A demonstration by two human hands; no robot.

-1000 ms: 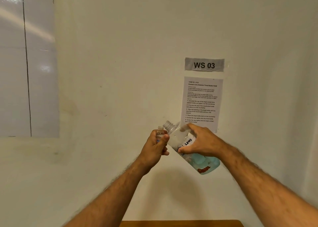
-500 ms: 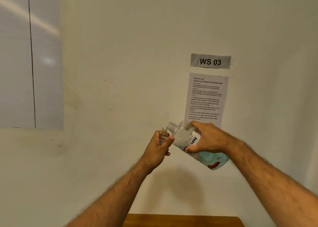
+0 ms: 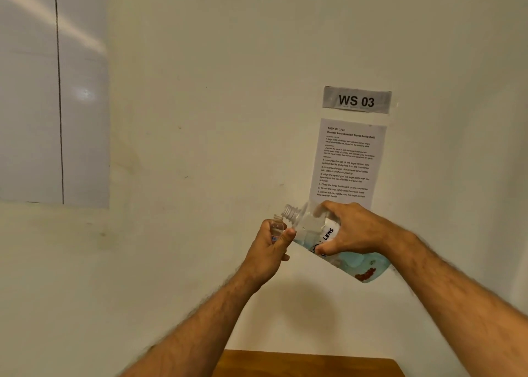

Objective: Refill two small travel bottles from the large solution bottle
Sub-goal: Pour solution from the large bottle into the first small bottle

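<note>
Left hand (image 3: 268,251) gripped the small travel bottle (image 3: 276,228) upright, uncapped, fingers and thumb curled round it. Right hand (image 3: 351,231) grasped the large solution bottle (image 3: 311,228), tilted with its open threaded neck toward 10 o'clock, just beside the small bottle's mouth at its 2 o'clock. Both were held mid-air before the wall (image 3: 228,119), above the wooden tabletop (image 3: 308,364) at 6 o'clock.

Brown wooden tabletop (image 3: 308,364): only a strip of its far edge is seen, at the bottom of the view, set against the pale wall. The grain is seen running lengthwise. Nothing is seen lying on the visible strip; the rest is cut off.
</note>
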